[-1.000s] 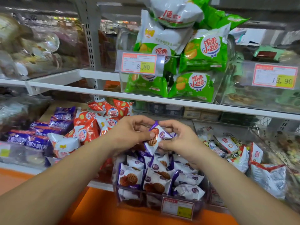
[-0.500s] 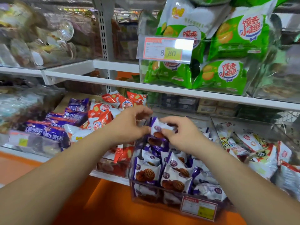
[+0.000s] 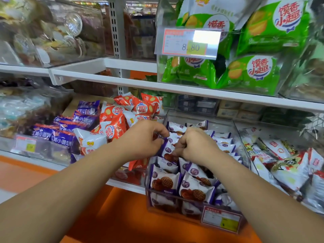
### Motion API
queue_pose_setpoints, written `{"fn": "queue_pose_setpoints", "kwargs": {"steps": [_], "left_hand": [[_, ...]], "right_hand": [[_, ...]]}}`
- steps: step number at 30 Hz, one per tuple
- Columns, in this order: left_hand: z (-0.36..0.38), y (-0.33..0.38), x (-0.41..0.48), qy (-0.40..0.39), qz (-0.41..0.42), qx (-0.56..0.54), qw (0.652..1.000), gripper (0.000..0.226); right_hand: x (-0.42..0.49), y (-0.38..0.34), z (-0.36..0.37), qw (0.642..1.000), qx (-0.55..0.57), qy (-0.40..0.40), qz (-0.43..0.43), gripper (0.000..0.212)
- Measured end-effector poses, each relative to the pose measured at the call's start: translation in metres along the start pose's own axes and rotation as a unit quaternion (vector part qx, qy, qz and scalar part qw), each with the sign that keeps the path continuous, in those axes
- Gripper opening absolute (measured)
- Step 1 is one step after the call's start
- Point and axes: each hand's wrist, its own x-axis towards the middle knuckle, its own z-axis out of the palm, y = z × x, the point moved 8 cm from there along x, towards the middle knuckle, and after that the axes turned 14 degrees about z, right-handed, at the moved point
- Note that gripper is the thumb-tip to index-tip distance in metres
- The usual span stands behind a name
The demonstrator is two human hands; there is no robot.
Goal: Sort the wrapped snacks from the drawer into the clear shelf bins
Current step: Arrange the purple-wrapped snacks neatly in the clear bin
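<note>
Both hands meet over the bin (image 3: 168,206) on the lower shelf (image 3: 201,92). Left hand (image 3: 143,140) has its fingers curled, with thumb and fingertips pinching the upper left edge of one purple-and-white packet (image 3: 167,151). Right hand (image 3: 196,146) is curled too, its fingertips gripping the same packet on the other side. Neither hand is spread; each is closed down onto the wrapper.

The packet stands upright at the top of the heap, in the middle of the bin. It touches the like packets below it, which stand in rows. Whether its lower edge is already wedged between them is hidden by the fingers.

This looks like the placing step: a snack being seated among its own kind, in the right bin, next to the orange packs (image 3: 119,123) and below the green bags (image 3: 254,72). The drawer is out of view.

The next move probably calls for pressing the packet down until it stands with its row. Then both hands let go without tipping its neighbours and draw back for another packet. The wrappers look slick and puffy, so a loose one may slide forward toward the price tag (image 3: 221,219).
</note>
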Motion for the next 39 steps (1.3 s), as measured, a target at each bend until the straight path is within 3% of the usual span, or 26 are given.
{"fn": "queue_pose_setpoints", "kwargs": {"steps": [3, 9, 14, 18, 21, 26, 29, 33, 36, 39], "left_hand": [[0.000, 0.010, -0.001, 0.016, 0.026, 0.020, 0.999, 0.023], [-0.004, 0.061, -0.022, 0.082, 0.113, 0.024, 0.990, 0.018], [0.021, 0.088, -0.058, 0.036, 0.087, -0.095, 0.991, 0.003], [0.046, 0.092, -0.087, -0.005, 0.057, -0.136, 0.989, 0.006], [0.080, 0.079, -0.113, -0.068, -0.008, -0.161, 0.985, 0.007], [0.167, 0.059, -0.164, -0.219, -0.125, -0.135, 0.958, 0.027], [0.188, 0.048, -0.189, -0.271, -0.160, -0.112, 0.943, 0.037], [0.189, 0.038, -0.194, -0.315, -0.168, -0.054, 0.933, 0.031], [0.199, 0.032, -0.193, -0.348, -0.216, -0.066, 0.910, 0.036], [0.219, 0.026, -0.196, -0.350, -0.290, -0.125, 0.882, 0.047]], "right_hand": [[-0.008, 0.006, -0.013, 0.991, 0.136, 0.003, -0.023, 0.009], [-0.061, 0.017, -0.038, 0.965, 0.249, 0.060, -0.053, 0.011], [-0.115, 0.024, -0.024, 0.977, 0.198, 0.032, -0.071, 0.016], [-0.158, 0.032, -0.035, 0.975, 0.185, 0.096, -0.081, 0.018], [-0.183, 0.044, -0.008, 0.980, 0.197, 0.005, -0.038, 0.022], [-0.214, 0.081, 0.096, 0.964, 0.159, -0.194, 0.085, 0.055], [-0.231, 0.107, 0.138, 0.940, 0.186, -0.231, 0.170, 0.055], [-0.228, 0.115, 0.151, 0.930, 0.189, -0.255, 0.183, 0.058], [-0.222, 0.125, 0.167, 0.889, 0.199, -0.341, 0.233, 0.043], [-0.222, 0.138, 0.202, 0.837, 0.182, -0.434, 0.281, 0.046]]}}
